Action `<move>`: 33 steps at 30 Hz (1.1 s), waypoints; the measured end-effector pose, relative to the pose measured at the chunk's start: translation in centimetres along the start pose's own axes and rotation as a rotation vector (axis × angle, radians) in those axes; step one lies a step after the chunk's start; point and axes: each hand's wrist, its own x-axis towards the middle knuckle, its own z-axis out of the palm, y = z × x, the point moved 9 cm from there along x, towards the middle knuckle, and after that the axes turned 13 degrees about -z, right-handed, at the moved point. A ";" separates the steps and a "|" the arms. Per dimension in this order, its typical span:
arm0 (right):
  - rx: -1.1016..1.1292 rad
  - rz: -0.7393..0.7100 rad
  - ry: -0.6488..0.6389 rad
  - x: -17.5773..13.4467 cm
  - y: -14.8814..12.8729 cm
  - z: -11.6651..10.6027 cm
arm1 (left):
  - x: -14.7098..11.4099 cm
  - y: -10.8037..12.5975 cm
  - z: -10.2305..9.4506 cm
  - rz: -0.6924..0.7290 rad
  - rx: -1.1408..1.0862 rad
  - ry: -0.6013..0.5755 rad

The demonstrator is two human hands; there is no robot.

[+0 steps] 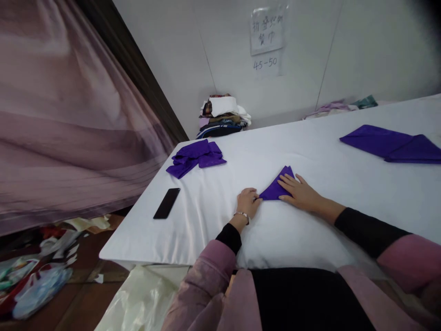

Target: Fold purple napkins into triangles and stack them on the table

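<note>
A purple cloth napkin (274,189), folded into a small triangle, lies on the white-covered table (220,193) in front of me. My right hand (299,193) rests flat on its right part, fingers spread over the fabric. At the napkin's left corner, my left hand (248,202) has its fingers curled, with thumb and fingertips pinching the tip. A bracelet circles my left wrist. Part of the napkin's right side is covered by my right hand.
Crumpled purple cloths (196,157) and a black phone (167,203) lie at the left. Folded purple cloths (392,145) are at the far right. Behind the table rises a clothes stack (223,116) by the wall. A pink curtain (76,105) hangs left; bags (41,285) sit on the floor.
</note>
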 end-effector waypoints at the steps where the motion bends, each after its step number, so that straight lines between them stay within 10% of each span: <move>1: -0.013 0.015 -0.006 -0.2 0.0 0.2 | 0.0 0.0 0.0 0.010 -0.001 -0.001; 21: 0.095 0.209 0.081 0.0 2.0 -2.0 | 0.4 1.1 0.2 0.027 0.121 0.051; 33: 0.087 0.642 0.086 1.2 8.5 -2.5 | 0.6 1.0 0.3 0.038 0.125 0.066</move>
